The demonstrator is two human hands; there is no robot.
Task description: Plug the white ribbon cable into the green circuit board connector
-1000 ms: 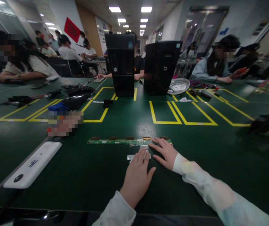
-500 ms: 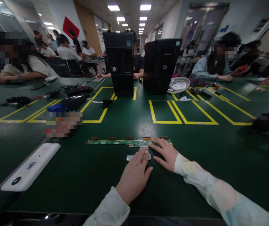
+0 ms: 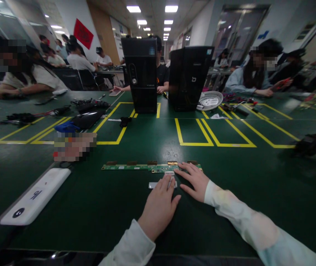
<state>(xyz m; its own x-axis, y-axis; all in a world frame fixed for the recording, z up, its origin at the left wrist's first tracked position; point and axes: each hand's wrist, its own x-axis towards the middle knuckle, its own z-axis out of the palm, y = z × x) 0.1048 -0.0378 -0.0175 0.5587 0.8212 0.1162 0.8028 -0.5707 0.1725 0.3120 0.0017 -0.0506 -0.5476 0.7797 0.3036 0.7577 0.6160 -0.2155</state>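
Observation:
A long, narrow green circuit board [image 3: 127, 167] lies flat across the green table, with several brownish tabs along its far edge. My right hand [image 3: 193, 180] rests with spread fingers on the right part of the board. Nearer to me, my left hand [image 3: 159, 207] lies with its fingers stretched forward over a flat white ribbon cable [image 3: 154, 185], whose upper end meets the middle of the board. The fingers hide part of the cable. Neither hand is wrapped around anything.
A white power bank-like device [image 3: 37, 195] lies at the left. Two black computer towers [image 3: 143, 77] stand at the back, near a white basket [image 3: 210, 100]. Cables and tools [image 3: 88, 105] lie farther left. Yellow tape [image 3: 196, 144] marks the table. Several people sit around it.
My left hand has shifted very slightly to the right, still over the ribbon cable. The right hand and the circuit board have stayed in place.

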